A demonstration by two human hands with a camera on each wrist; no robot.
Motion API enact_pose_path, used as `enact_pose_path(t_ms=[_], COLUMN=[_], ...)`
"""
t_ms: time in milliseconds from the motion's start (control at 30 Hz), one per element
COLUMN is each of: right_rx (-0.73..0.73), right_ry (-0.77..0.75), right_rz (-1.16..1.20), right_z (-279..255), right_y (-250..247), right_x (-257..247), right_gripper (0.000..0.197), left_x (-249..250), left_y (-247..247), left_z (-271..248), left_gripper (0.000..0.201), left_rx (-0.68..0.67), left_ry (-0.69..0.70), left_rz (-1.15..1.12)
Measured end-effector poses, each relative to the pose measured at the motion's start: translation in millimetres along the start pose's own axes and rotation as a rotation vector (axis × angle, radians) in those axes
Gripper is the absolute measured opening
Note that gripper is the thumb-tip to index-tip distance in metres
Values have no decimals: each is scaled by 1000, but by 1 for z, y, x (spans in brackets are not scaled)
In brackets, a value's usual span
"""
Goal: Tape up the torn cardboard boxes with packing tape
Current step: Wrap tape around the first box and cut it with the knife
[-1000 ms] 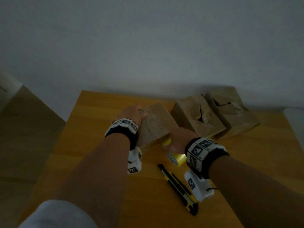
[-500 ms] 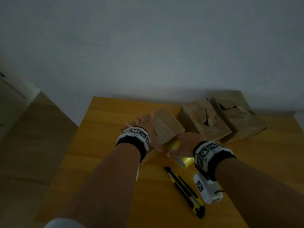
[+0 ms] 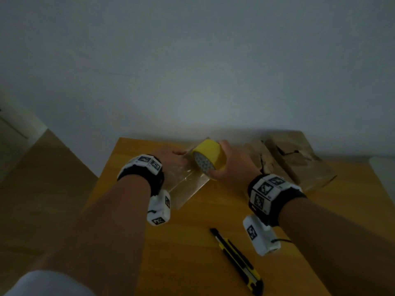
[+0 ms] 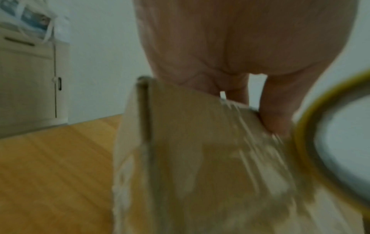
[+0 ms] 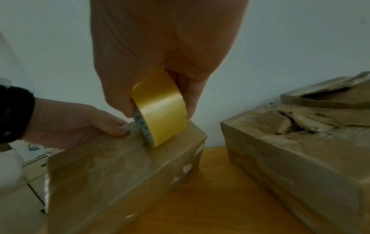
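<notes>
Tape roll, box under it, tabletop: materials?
Tape roll: glossy yellowish plastic film, by its sheen; core material unclear.
Box: brown cardboard, largely covered in shiny clear tape with glare streaks.
Tabletop: looks like wood or wood laminate, orange-brown with faint grain, smooth satin finish.

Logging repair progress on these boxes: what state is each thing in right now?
Left box: closed, glossy tape over its top.
Middle box: top torn open.
Right box: top torn.
Tape roll: on edge on left box.
Utility knife: lying unused.
Left hand: pressing tape.
Right hand: gripping roll.
</notes>
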State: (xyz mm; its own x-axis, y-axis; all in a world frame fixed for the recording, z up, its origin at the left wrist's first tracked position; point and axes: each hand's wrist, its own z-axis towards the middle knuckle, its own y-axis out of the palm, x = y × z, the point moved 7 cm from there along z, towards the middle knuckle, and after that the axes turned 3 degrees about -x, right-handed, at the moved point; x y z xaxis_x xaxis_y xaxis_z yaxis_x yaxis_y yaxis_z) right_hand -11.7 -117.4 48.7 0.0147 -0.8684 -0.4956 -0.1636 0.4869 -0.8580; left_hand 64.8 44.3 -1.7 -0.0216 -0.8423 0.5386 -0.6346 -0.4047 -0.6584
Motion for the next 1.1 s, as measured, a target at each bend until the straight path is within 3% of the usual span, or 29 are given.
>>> enact_pose_path(t_ms=[200,367,500,667,867,967,1033,1100], right_rx=[11,-135,-114,-243,-439,-450,-440,-420], right_ry=[88,131,119,167,242,307,333,349], right_rz=[-53,-287,-232,-142,-204,-178,-134,-85], right_z=[16,11,14,19,14,8,9,11], right_y=[-7,0,4,15,29,36,46,53], right_x=[-19,-6,-3,-17,-12,-1,7,13], right_gripper=[44,45,50,54,42,35,42,72], left_x=[-10,-12,-15,-18,-14,-14,-14,-12], left_y=[0,-8,-15,-8,-4,-2,-3,-4], left_z=[1,7,15,20,23,25,25,24], left_gripper=[44,46,45,44,38,43,45,43], left_rx=[38,34,42,12,-41,-50,-35,2], left_ry=[12,8,11,-6,-5,-12,-15,3], left_rz=[27,125,205,225,229,211,211,178])
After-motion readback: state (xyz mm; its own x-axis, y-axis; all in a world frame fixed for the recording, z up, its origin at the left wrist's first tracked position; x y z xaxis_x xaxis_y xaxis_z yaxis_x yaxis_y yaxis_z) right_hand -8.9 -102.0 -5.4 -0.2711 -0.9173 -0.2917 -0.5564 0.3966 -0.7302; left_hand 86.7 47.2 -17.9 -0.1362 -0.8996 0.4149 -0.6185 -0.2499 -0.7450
